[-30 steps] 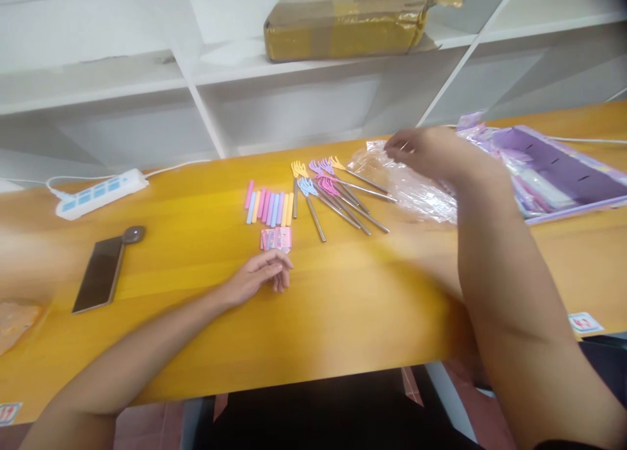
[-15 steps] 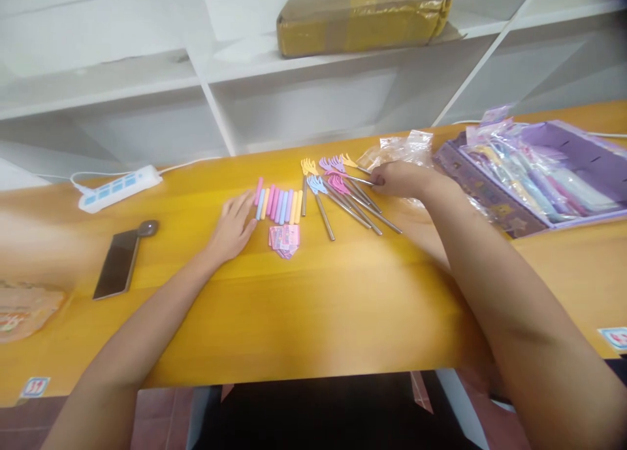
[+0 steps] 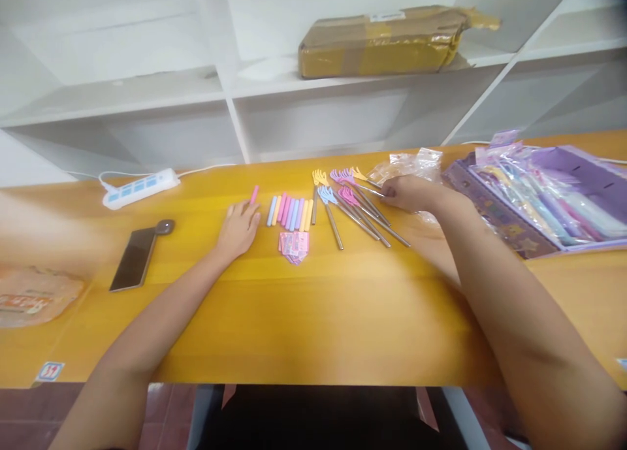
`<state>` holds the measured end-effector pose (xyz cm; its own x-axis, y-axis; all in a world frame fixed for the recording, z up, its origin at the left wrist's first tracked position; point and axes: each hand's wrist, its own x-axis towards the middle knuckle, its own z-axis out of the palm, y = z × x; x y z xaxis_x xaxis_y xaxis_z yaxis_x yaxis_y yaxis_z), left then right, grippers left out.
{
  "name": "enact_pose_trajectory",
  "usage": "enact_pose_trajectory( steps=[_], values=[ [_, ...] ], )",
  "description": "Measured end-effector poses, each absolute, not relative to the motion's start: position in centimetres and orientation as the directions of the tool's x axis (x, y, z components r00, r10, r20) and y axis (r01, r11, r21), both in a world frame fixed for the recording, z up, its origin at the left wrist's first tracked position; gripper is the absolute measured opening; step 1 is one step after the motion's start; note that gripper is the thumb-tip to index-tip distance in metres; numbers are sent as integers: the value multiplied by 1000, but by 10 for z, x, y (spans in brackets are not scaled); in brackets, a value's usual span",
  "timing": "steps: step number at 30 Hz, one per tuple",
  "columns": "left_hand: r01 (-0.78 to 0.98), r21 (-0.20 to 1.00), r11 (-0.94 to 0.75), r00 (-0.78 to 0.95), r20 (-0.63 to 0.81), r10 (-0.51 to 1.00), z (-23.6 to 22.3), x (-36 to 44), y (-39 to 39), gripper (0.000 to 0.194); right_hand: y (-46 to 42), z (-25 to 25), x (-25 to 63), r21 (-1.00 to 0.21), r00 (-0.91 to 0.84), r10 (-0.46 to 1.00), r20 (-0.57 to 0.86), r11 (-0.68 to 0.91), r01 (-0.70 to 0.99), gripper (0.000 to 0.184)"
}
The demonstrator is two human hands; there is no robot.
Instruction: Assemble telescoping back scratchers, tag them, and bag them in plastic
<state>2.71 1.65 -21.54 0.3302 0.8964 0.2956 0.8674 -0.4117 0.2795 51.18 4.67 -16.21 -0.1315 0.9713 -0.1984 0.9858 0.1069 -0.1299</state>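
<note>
My left hand [image 3: 239, 230] rests low over the table, its fingers closed on a short pink tube [image 3: 254, 194] whose far end sticks out past the fingertips. Right of it lies a row of pastel tubes [image 3: 289, 213] in blue, yellow, pink and purple. Below that row is a small stack of pink printed cards [image 3: 294, 246]. My right hand [image 3: 400, 192] pinches the metal rod of a yellow hand-shaped back scratcher [image 3: 360, 175]. Several more back scratchers with blue [image 3: 327, 195], pink [image 3: 349, 196] and purple heads lie fanned out beside it.
Clear plastic bags [image 3: 409, 165] lie behind my right hand. A purple box [image 3: 509, 218] of bagged items stands at the right. On the left are a power strip [image 3: 142, 187], a phone [image 3: 132, 259], a dark mouse-like object [image 3: 165, 226] and an orange package [image 3: 36, 298]. A taped carton [image 3: 382, 45] sits on the shelf.
My left hand has drawn the pink tube leftward, away from the row. My right hand stays at the yellow back scratcher's rod. The whole view has shifted slightly.
</note>
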Motion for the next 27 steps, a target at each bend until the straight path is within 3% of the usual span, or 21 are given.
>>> enact_pose_trajectory(
  steps=[6, 9, 14, 17, 20, 23, 27],
  values=[
    [933, 210, -292, 209, 344, 915, -216, 23, 21, 19, 40, -146, 508, -133, -95, 993, -75, 84, 988, 5],
    [931, 265, -251, 149, 351, 924, -218, 22, 21, 19, 32, -132, 498, -170, -104, 994, 15, 105, 980, 10],
    [800, 540, -263, 67, 355, 933, -216, 19, 17, 32, 6, -115, 463, -521, -45, 979, 198, 144, 841, 16],
    [637, 680, -362, 89, 401, 912, -210, 21, 4, 33, -21, -121, 435, -749, -26, 960, 280, 235, 619, 28],
    [485, 788, -380, 195, 327, 925, -207, 33, -18, 41, -56, -142, 407, -940, 13, 964, 266, 256, 227, 43],
    [272, 921, -278, 332, 181, 926, -210, 52, -43, 46, -87, -165, 386, -976, 54, 982, 183, 188, -110, 47],
    [-1, 1000, -6, 453, 5, 891, -217, 73, -60, 48, -105, -189, 371, -952, 35, 997, 68, 75, -296, 47]
  ],
)
